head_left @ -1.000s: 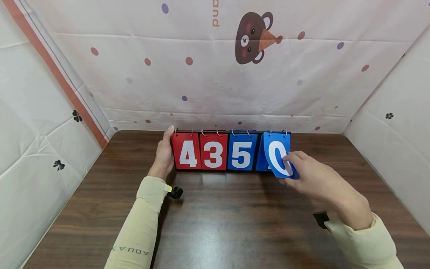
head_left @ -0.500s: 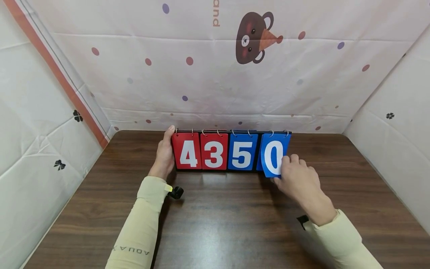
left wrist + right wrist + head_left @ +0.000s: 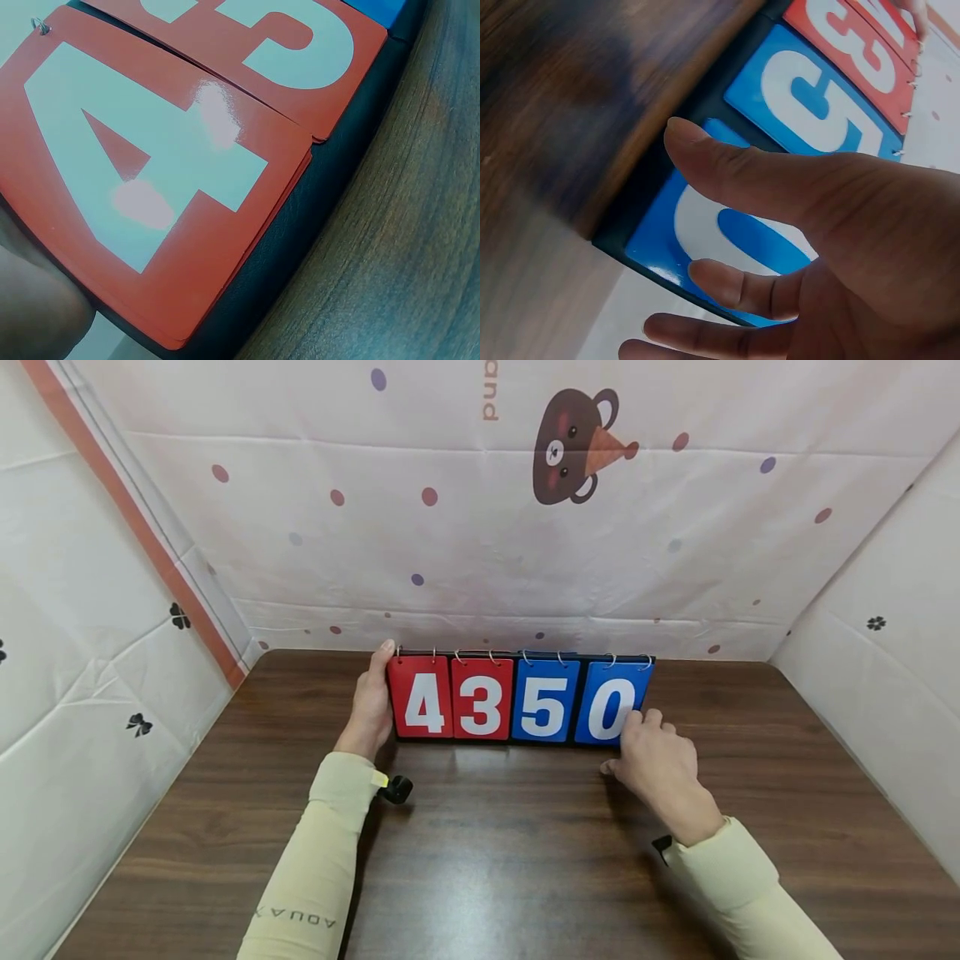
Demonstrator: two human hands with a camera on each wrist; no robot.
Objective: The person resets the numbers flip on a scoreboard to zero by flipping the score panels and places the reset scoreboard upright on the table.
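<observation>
Scoreboard point(image 3: 515, 700) shows 43 on red, 50 on blue.

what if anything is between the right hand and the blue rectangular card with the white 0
Nothing visible: the right hand is in front of the blue card, no object between them; whether they touch is unclear.

High up, the head view looks forward and down past left hand point(image 3: 371, 706) and right hand point(image 3: 658, 764) — wrist views sit tight, facing the board point(image 3: 515, 703) beside each, both catching the red 3 card point(image 3: 482, 699).
</observation>
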